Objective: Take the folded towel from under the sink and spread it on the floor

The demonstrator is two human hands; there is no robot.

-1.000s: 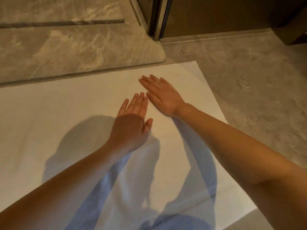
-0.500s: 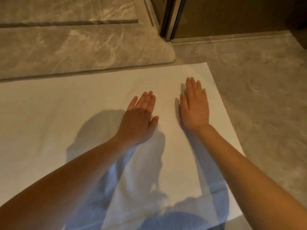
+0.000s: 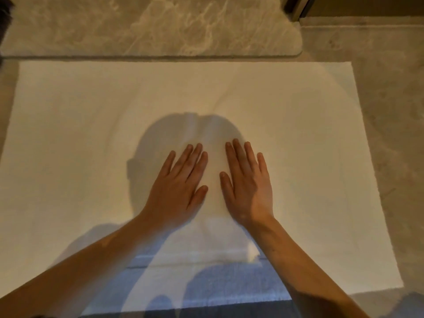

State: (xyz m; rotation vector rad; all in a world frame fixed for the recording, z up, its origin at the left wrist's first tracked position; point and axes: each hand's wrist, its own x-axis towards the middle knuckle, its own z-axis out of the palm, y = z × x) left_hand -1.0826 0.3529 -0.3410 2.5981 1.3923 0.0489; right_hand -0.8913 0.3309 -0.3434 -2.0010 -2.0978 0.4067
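On the floor (image 3: pixel 390 111), just in front of a marbled bath mat (image 3: pixel 149 24), the white towel (image 3: pixel 91 134) lay opened out to its full rectangle, its far edge running close along the mat's near edge. Both hands pressed on it near the middle: the left hand (image 3: pixel 179 187) and the right hand (image 3: pixel 247 184) lay palm down, fingers stretched and slightly spread, side by side with a narrow strip of cloth between the thumbs. Neither hand gripped anything; they rested flat and open on the fabric.

Judging by how things lay, the fetching and unfolding were already done, and the spreading was almost finished. The corners that showed sat square, and the right edge ran straight along the bare tile. What remained looked like small tidying only: a faint ridge ran up the cloth just beyond the fingertips, and soft creases fanned away from it toward the far edge. The person's shadow darkened the centre and the near part of the towel, so any wrinkles there were hard to make out. The near left corner was hidden by the left forearm (image 3: pixel 80 271), and whether it lay flat could not be told.
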